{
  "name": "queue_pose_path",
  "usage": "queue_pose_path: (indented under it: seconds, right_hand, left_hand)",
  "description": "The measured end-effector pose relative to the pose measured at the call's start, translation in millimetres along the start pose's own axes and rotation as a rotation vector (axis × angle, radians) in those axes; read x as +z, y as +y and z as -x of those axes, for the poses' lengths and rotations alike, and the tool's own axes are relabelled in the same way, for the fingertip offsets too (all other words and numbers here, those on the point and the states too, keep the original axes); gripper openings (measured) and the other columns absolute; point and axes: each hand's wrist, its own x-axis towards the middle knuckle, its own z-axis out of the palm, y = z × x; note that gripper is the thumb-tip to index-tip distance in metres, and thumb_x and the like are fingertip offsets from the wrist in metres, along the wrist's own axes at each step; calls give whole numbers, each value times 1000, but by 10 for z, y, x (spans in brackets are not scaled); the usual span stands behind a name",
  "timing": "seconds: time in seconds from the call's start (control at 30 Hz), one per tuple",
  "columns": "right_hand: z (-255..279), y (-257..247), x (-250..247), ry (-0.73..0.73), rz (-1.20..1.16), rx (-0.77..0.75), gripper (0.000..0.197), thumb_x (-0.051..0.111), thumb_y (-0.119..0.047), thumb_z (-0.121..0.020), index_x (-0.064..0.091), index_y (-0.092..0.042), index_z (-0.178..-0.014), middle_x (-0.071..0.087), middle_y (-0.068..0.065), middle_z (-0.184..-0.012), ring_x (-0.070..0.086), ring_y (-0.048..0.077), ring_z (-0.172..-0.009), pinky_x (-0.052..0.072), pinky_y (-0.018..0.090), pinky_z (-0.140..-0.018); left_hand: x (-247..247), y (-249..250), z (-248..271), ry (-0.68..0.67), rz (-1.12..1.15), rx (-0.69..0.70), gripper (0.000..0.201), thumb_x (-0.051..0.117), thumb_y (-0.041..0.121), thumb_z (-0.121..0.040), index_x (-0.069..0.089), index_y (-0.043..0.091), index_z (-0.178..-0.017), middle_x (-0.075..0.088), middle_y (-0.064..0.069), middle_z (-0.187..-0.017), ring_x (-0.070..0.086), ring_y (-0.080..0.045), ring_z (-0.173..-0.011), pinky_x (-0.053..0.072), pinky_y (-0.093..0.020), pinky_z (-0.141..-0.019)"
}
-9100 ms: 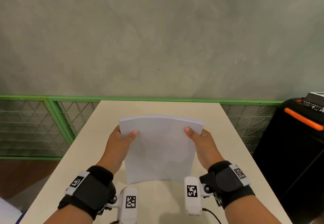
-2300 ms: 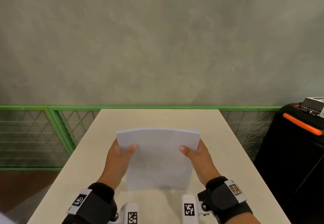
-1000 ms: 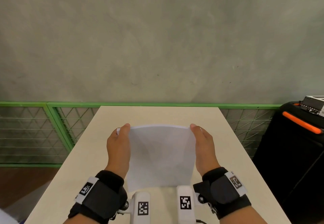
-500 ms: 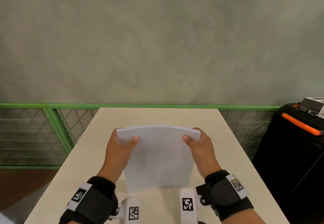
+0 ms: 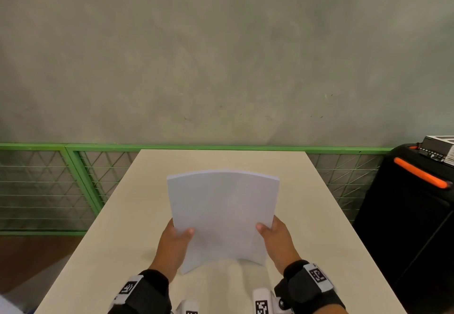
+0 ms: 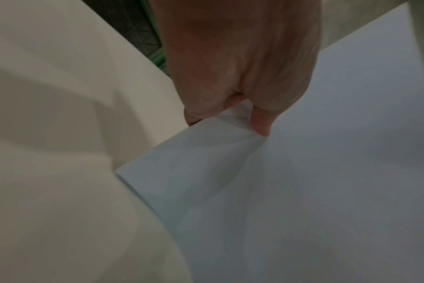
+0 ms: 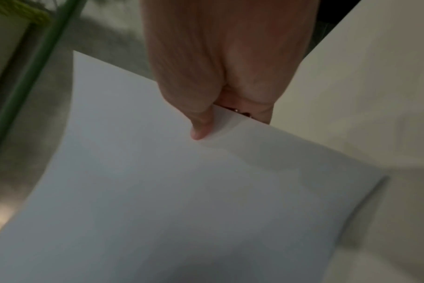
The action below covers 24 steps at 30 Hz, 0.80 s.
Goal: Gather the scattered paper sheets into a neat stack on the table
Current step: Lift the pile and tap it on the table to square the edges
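The paper stack (image 5: 222, 215) is standing nearly upright over the table (image 5: 122, 227), its long axis rising away from both grips. The left hand (image 5: 172, 245) and right hand (image 5: 277, 242) are each pinching a side edge low down, thumbs in front, equally near. Its bottom edge is hovering at the tabletop, probably ready for tapping square.

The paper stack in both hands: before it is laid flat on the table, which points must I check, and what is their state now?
1. Left hand grips the paper stack: ok.
2. Right hand grips it: ok.
3. Top edges of the sheets aligned: ok.
4. Stack flat: not ok, it is bowed.
5. Bottom edge touching the table: cannot tell.
6. Stray sheets on the table: none in view, ok.
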Motion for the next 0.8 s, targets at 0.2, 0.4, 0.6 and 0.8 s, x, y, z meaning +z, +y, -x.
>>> queue_pose_path:
  seconds: [0.2, 0.4, 0.6, 0.8]
  right_hand:
    - [-34, 290, 20, -40, 53, 120, 30, 42, 2, -91, 56, -15, -111, 63, 9, -109, 58, 28, -106, 45, 38, -96]
    - [2, 468, 36, -62, 92, 196, 36, 41, 6, -87, 58, -25, -91, 65, 9, -105, 59, 31, -108, 45, 43, -100]
    - [-15, 337, -12, -73, 71, 169, 37, 43, 6, -87, 60, -26, -92, 66, 10, -107, 59, 31, -109, 46, 45, -99]
    - [-47, -60, -107, -66, 2, 21, 32, 46, 2, -89, 60, -21, -107, 67, 11, -115, 61, 30, -107, 47, 48, -98]
  left_hand:
    - [-4, -372, -40, 4, -19, -105, 39, 52, -4, -87, 56, 23, -114, 64, -10, -120, 58, -31, -115, 39, -49, -106]
    - [19, -513, 2, 4, -4, -171, 36, 50, -3, -87, 56, 19, -115, 65, -8, -116, 57, -32, -115, 41, -45, -104]
    - [30, -94, 58, 16, 116, -84, 55, 73, 23, -58, 61, 11, -110, 70, -10, -106, 65, -30, -98, 51, -35, -81]
    - [48, 505, 57, 77, 70, 91, 29, 67, 11, -81, 59, 10, -109, 68, -7, -100, 64, -24, -86, 48, -28, -66]
